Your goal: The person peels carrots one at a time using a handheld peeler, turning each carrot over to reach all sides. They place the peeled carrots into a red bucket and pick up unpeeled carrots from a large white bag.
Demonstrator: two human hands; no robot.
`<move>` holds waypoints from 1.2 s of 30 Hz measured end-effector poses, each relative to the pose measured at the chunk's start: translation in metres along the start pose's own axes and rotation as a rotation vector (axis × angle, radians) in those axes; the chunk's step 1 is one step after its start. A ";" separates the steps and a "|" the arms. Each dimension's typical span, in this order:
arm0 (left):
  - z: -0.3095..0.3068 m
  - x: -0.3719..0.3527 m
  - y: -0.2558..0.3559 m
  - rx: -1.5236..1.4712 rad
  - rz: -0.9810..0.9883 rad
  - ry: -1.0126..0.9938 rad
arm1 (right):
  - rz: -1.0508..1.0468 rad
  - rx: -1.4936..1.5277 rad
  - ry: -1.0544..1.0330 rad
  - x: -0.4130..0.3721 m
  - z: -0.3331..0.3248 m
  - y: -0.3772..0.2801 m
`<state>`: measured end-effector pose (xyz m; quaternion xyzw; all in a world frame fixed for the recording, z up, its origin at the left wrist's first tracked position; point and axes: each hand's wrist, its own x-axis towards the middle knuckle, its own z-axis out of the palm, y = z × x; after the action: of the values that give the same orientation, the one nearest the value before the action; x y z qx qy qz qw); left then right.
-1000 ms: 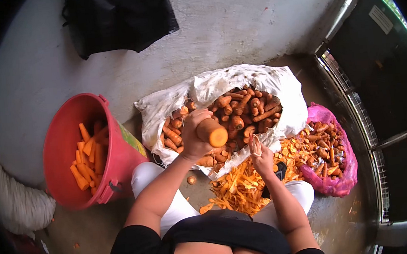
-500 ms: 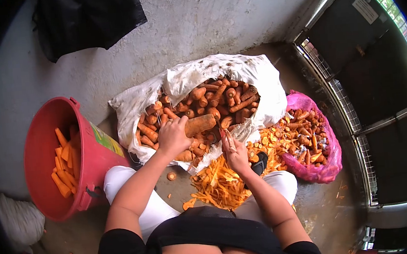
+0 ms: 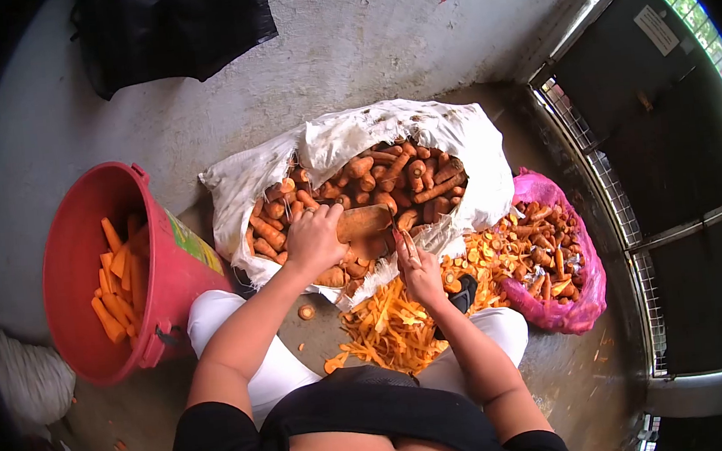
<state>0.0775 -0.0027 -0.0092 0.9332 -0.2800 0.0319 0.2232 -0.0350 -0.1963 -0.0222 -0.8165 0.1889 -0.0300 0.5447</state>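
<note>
My left hand [image 3: 315,242] is closed around the wide end of a large, unpeeled carrot [image 3: 366,222], which points to the right over the open sack. Close to the carrot's far end, my right hand [image 3: 419,270] grips a small tool with a reddish handle [image 3: 400,241]; its working end is too blurred to tell knife from peeler. Beneath both hands, many unpeeled carrots [image 3: 357,178] fill the torn white sack [image 3: 465,135]. Orange peelings [image 3: 387,330] lie heaped on the floor below my right hand.
On the left a red bucket [image 3: 84,353] leans toward me with peeled carrots [image 3: 118,290] inside. A pink plastic bag [image 3: 587,304] of carrot pieces sits at the right. Dark gate panels [image 3: 673,164] stand beyond it. A black bag [image 3: 177,31] hangs on the wall.
The view has shifted slightly. My left hand still grips the carrot, and my right hand with the small tool stays near the carrot's far end.
</note>
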 end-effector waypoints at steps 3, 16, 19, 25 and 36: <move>0.005 0.000 -0.005 0.050 0.052 0.059 | -0.015 0.010 -0.001 -0.001 0.001 0.001; -0.007 -0.005 0.021 -0.186 0.008 0.170 | 0.174 -0.456 -0.114 -0.011 0.016 0.074; -0.031 -0.007 0.023 -0.420 -0.074 0.322 | 0.237 -0.466 -0.038 -0.017 0.016 0.090; -0.031 -0.012 0.002 -0.522 0.014 0.379 | -0.119 -0.117 0.192 -0.040 -0.011 0.029; -0.021 -0.038 -0.004 -0.746 0.308 0.386 | -0.892 -0.578 0.258 -0.083 -0.023 -0.083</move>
<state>0.0487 0.0285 0.0009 0.7132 -0.3611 0.1352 0.5854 -0.0949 -0.1601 0.0750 -0.9235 -0.1098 -0.3051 0.2048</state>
